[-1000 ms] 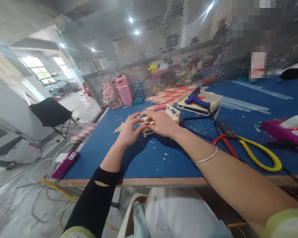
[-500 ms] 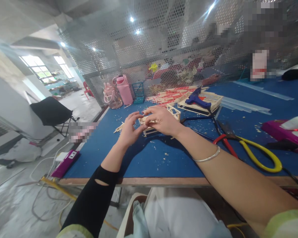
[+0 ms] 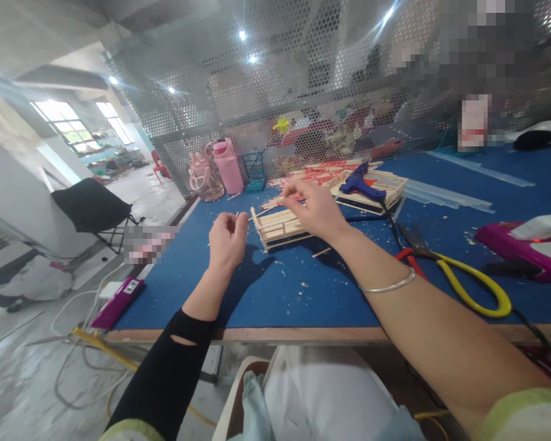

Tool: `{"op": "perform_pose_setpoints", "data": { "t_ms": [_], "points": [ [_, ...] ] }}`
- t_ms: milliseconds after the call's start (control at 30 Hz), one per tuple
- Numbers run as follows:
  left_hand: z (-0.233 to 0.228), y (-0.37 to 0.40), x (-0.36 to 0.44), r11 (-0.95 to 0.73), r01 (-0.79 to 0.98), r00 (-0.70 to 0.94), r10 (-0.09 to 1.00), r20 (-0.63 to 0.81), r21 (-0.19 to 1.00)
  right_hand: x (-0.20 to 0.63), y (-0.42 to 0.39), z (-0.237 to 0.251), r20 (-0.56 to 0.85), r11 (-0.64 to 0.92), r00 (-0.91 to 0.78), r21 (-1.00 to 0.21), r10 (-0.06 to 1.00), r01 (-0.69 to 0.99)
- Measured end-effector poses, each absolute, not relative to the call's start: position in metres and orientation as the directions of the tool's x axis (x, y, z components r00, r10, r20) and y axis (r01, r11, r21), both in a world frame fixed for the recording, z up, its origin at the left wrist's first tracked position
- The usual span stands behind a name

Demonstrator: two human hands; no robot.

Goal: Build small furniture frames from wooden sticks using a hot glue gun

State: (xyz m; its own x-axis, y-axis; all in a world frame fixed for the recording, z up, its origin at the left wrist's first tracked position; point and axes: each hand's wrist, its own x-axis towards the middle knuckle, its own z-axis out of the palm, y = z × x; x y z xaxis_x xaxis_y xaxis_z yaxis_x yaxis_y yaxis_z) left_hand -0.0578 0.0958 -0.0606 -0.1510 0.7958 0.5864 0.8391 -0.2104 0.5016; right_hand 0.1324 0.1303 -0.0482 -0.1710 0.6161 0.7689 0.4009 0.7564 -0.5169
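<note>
A small frame of thin wooden sticks stands on the blue tabletop. My left hand is to its left, apart from it, with fingers curled closed; a tiny tip shows at the fingertips, too small to name. Over the frame's right part hovers my right hand, thumb and fingers pinched together; whatever they hold is unclear. Behind my right hand, a blue glue gun rests on a second stick frame. A short loose stick lies in front of the first frame.
Red-marked sticks are piled at the back by the perforated metal screen. Yellow-and-red-handled pliers, a purple power strip and clear glue sticks lie to the right. Pink bottles stand at back left.
My hands, together over the small stick frame before, have parted. The left moved left and down, away from the frame; the right shifted slightly right and up. More of the frame shows now.
</note>
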Motion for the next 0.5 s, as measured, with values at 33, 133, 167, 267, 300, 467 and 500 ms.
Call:
{"op": "perform_pose_setpoints", "data": {
  "t_ms": [33, 133, 167, 267, 300, 467, 500],
  "points": [
    [-0.059, 0.092, -0.055, -0.125, 0.889, -0.147, 0.834, 0.532, 0.441, 0.135, 0.132, -0.048, 0.759, 0.719, -0.092, -0.561, 0.644, 0.41],
    [-0.058, 0.085, -0.044, -0.033, 0.976, -0.051, 0.925, 0.376, 0.213, 0.137, 0.136, -0.053, 0.718, 0.63, 0.034, -0.632, 0.695, 0.451],
    [-0.058, 0.084, -0.04, -0.029, 0.986, -0.033, 0.931, 0.363, 0.164, 0.137, 0.137, -0.055, 0.705, 0.605, 0.039, -0.634, 0.708, 0.482],
    [-0.062, 0.083, -0.031, -0.033, 0.997, 0.002, 0.925, 0.381, 0.076, 0.133, 0.139, -0.061, 0.662, 0.527, 0.013, -0.608, 0.749, 0.593],
    [-0.063, 0.083, -0.03, -0.038, 0.998, 0.015, 0.924, 0.383, 0.053, 0.132, 0.139, -0.063, 0.651, 0.507, 0.003, -0.594, 0.759, 0.624],
    [-0.064, 0.082, -0.035, -0.084, 0.996, 0.093, 0.939, 0.331, -0.04, 0.131, 0.14, -0.065, 0.67, 0.503, -0.035, -0.52, 0.741, 0.69],
    [-0.063, 0.082, -0.037, -0.096, 0.994, 0.109, 0.939, 0.327, -0.056, 0.132, 0.14, -0.065, 0.674, 0.508, -0.047, -0.507, 0.738, 0.697]
  ]
}}
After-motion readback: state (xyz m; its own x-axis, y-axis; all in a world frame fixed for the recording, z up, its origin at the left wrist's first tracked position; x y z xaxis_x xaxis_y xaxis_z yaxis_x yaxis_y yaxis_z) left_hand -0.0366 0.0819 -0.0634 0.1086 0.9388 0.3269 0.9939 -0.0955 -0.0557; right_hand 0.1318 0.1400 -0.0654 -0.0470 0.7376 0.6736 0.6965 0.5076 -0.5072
